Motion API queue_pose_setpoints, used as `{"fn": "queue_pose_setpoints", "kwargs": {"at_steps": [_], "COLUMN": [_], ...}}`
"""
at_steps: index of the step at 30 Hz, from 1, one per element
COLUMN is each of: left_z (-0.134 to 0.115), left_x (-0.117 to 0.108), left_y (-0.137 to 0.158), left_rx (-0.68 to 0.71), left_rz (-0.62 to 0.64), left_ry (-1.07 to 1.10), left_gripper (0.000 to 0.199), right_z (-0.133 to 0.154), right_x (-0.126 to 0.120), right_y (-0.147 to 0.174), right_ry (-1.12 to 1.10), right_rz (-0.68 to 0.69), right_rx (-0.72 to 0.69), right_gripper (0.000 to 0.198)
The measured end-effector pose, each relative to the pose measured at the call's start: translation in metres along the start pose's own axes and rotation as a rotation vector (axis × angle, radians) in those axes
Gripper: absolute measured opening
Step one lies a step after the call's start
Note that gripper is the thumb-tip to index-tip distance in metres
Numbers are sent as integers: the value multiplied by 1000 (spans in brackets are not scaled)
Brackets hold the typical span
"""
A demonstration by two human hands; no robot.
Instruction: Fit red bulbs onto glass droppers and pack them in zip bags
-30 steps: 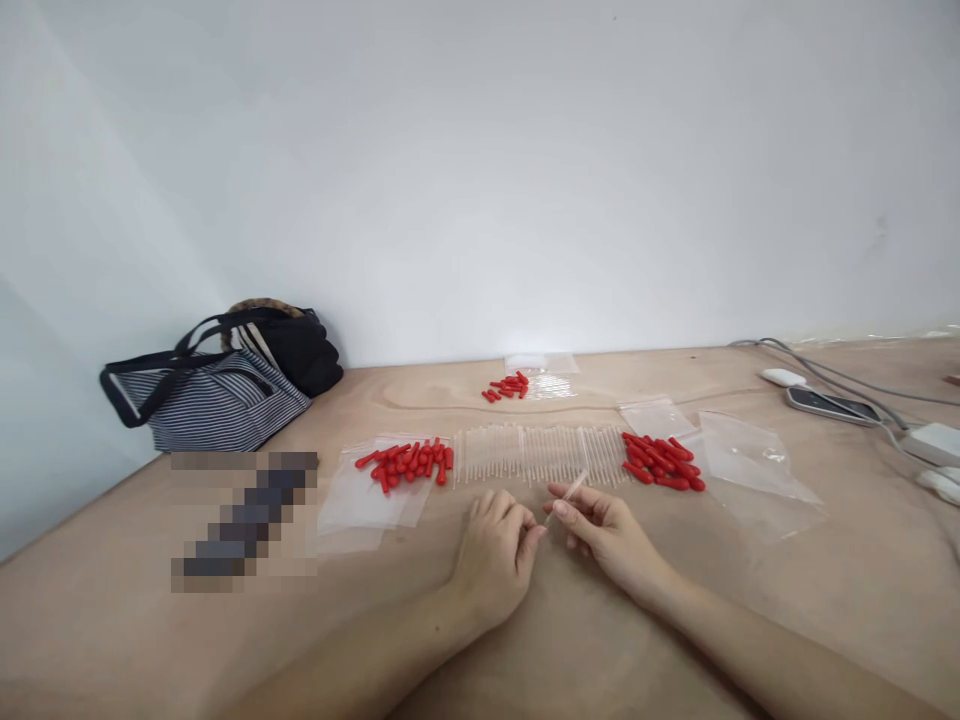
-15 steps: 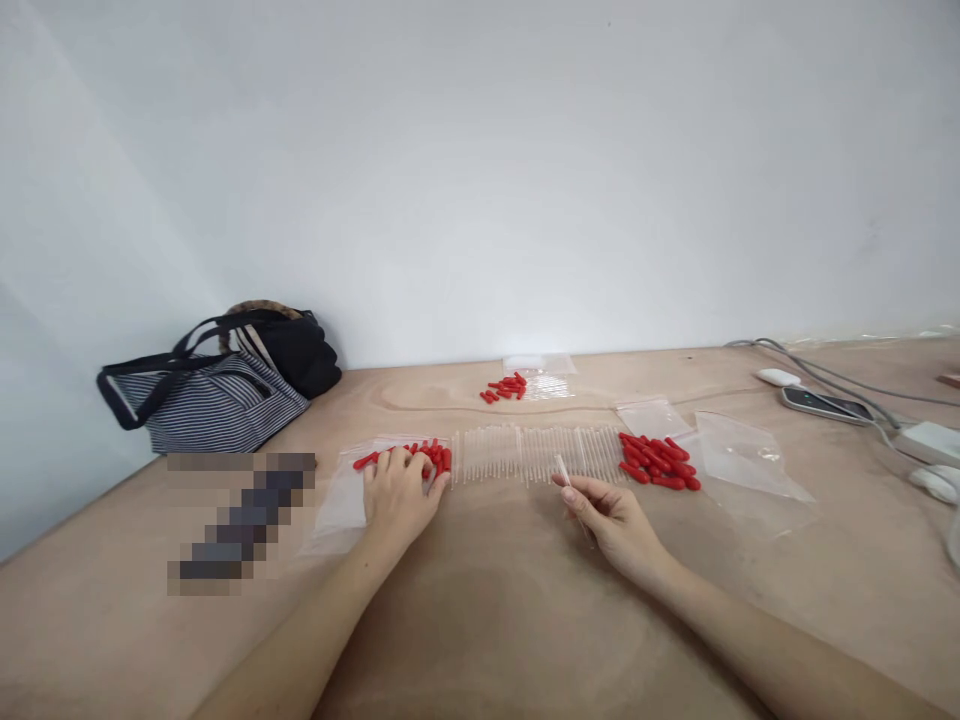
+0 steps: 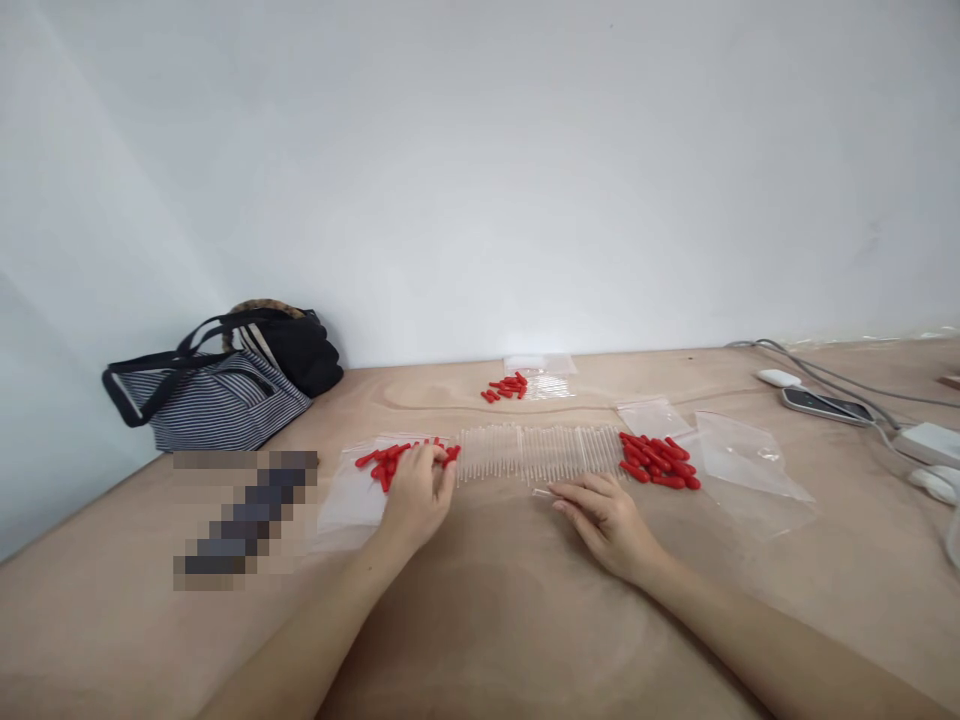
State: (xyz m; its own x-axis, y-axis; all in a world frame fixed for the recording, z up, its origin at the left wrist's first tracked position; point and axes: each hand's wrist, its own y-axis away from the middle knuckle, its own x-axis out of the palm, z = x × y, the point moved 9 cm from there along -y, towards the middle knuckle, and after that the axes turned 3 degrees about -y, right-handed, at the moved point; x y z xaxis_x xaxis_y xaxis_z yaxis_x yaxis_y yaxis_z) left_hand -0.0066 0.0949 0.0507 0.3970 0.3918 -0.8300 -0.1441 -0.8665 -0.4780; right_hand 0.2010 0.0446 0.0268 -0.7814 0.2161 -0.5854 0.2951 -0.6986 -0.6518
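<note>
Between the thumb and fingers of my left hand (image 3: 421, 490) is a red rubber dropper bulb (image 3: 452, 455). Beneath and beside that hand, loose red bulbs (image 3: 381, 470) lie on a clear plastic bag (image 3: 351, 505). My right hand (image 3: 611, 525) pinches a clear glass dropper tube (image 3: 541, 492), its end pointing left toward my left hand. A long row of similar glass tubes (image 3: 491, 450) lies side by side just beyond both hands. To the right of the row sits a second pile of red bulbs (image 3: 660, 462).
At the back, a small group of red bulbs (image 3: 506, 387) lies beside thin tubes (image 3: 549, 387). Empty plastic bags (image 3: 739, 460) spread at the right. Farther right are a phone-like device (image 3: 825, 404) and cables (image 3: 802, 365). A striped bag (image 3: 217, 405) stands at the left.
My left hand has lifted off the bulb pile and moved slightly right with a red bulb in its fingers. The glass tube in my right hand has turned from upright-leaning to nearly flat.
</note>
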Motion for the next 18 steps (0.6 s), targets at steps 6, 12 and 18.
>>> {"fn": "queue_pose_setpoints", "kwargs": {"at_steps": [6, 12, 18], "left_z": [-47, -59, -58], "left_x": [51, 54, 56], "left_y": [20, 16, 19], "left_rx": [48, 98, 79], "left_rz": [320, 317, 361], "left_ry": [599, 659, 627], "left_gripper": [17, 15, 14], "right_z": [-6, -8, -2], "right_x": [7, 16, 17], "right_y": [-10, -16, -14], "right_ry": [46, 36, 48], "right_rz": [38, 45, 77], "right_rx": [-20, -50, -88], "right_gripper": [20, 19, 23]}}
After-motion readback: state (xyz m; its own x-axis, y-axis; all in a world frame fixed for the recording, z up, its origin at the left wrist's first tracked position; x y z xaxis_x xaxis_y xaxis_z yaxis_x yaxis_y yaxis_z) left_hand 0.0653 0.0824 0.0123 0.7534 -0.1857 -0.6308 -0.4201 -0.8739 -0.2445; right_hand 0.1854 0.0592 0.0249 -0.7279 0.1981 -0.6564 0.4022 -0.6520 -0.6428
